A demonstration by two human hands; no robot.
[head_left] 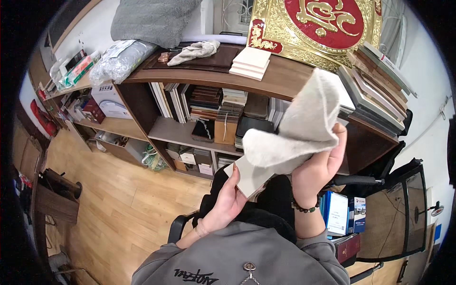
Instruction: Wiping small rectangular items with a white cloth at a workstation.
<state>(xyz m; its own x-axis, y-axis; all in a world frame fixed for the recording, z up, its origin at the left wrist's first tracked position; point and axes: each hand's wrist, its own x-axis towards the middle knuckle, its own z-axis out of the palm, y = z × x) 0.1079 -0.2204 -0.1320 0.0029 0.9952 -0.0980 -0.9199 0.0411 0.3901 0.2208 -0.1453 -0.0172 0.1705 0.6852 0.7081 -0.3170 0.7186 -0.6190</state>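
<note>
My left hand (pixel 228 202) is closed on a flat, pale sample panel (pixel 251 177), with the thumb lying on its top face. A crumpled off-white cloth (pixel 306 126) is gripped in my right hand (pixel 317 172), its folds standing up above the fingers. The cloth's lower edge covers the far part of the panel; whether it presses on the surface I cannot tell. Both hands are in front of my body, over my lap. Beyond them, a small stack of similar pale panels (pixel 249 64) lies on the brown cabinet top (pixel 190 80).
A second rumpled cloth (pixel 195 51) and a grey cushion-like bundle (pixel 154 23) are on the cabinet. A gold and red ornate panel (pixel 313 28) leans at the back. More sample boards (pixel 373 102) are stacked at right. Blue folders (pixel 336 213) stand beside my chair (pixel 178 228).
</note>
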